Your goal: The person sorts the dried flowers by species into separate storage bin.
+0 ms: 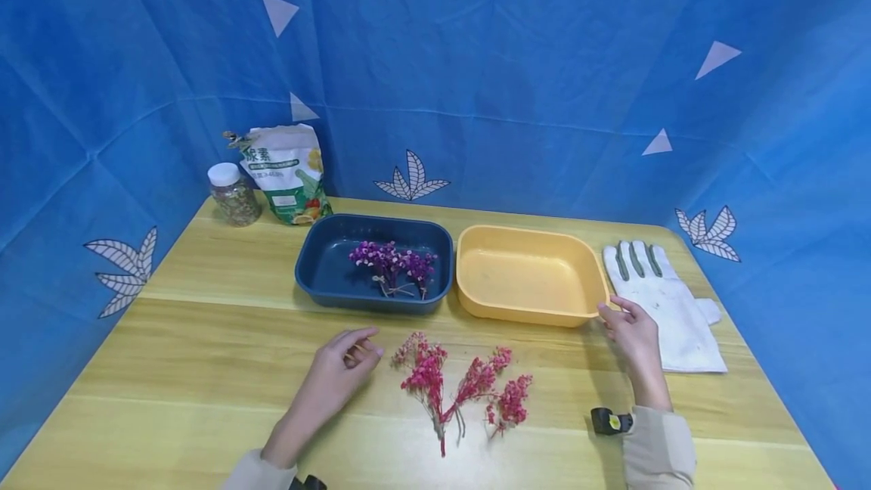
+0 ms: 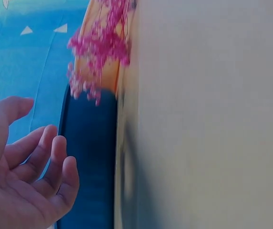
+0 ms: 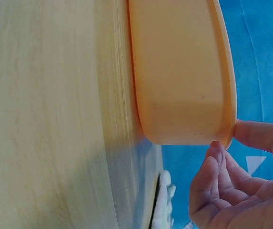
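My right hand (image 1: 633, 327) pinches the front right corner of the yellow basin (image 1: 531, 316); in the right wrist view the thumb lies at the rim and the fingertips (image 3: 216, 144) against the outer wall. Loosely curled and holding nothing, my left hand (image 1: 336, 373) hovers over the table in front of the dark blue basin (image 1: 333, 248). Purple dried flowers (image 1: 391, 263) lie inside that blue basin. Between my hands, pink dried flower sprigs (image 1: 469, 384) are spread on the wood; they also show in the left wrist view, past the left hand (image 2: 31, 171).
A white work glove (image 1: 670, 316) lies right of the yellow basin. At the back left stand a white-lidded jar (image 1: 234, 199) and a white and green bag (image 1: 289, 176). A blue cloth (image 1: 490, 74) hangs round the wooden table (image 1: 184, 354).
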`<state>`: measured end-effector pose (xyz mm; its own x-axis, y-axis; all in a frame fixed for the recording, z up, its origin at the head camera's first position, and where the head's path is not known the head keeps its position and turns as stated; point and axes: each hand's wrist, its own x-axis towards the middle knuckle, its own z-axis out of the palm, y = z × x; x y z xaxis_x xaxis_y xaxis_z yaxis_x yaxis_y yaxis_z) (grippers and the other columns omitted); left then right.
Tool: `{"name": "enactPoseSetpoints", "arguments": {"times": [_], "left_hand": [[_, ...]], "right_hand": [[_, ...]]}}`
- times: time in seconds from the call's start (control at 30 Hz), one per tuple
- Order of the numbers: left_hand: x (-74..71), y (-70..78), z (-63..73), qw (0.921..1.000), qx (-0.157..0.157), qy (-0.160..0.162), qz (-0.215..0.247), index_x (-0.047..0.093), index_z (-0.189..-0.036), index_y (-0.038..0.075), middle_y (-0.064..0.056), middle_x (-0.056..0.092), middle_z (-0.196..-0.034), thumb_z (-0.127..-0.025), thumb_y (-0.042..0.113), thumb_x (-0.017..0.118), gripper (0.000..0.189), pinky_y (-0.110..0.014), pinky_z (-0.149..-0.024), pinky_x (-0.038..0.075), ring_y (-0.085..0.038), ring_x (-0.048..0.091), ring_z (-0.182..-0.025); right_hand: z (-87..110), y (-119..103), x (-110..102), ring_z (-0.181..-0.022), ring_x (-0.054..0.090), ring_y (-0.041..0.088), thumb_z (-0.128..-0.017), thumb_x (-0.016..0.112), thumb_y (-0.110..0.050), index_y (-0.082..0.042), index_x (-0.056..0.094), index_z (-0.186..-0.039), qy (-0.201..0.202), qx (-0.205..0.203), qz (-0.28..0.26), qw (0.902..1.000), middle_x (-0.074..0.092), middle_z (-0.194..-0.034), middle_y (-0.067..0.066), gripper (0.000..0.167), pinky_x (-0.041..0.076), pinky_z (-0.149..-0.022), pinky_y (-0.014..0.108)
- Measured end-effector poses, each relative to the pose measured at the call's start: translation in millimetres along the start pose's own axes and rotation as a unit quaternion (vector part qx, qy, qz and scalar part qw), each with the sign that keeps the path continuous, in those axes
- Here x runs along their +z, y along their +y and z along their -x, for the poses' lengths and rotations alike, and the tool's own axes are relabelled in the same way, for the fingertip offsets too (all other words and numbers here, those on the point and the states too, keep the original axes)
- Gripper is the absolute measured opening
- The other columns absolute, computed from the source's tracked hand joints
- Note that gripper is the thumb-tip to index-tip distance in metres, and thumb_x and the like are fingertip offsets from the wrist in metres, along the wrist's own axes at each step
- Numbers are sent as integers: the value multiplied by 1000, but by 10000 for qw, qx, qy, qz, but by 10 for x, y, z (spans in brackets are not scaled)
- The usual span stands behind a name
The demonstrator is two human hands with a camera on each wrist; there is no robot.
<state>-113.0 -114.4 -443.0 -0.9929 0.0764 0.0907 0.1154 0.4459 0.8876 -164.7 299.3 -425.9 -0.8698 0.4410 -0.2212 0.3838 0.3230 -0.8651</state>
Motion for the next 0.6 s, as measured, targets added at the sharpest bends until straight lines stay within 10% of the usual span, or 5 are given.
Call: {"name": "enactPoseSetpoints", "arguments": {"times": [0.6], "left_hand": [[357,110,299,9980,42,-592,-208,69,-102,8,4,62,-85,-80,25,76,29,-21,-68,48,-3,52,-73]], "right_hand": [[11,-13,-3,-70,56,0,-93,60,-23,4,43,-137,2,-64,-37,10000,56,-78,-13,54,49,-65,17]]}}
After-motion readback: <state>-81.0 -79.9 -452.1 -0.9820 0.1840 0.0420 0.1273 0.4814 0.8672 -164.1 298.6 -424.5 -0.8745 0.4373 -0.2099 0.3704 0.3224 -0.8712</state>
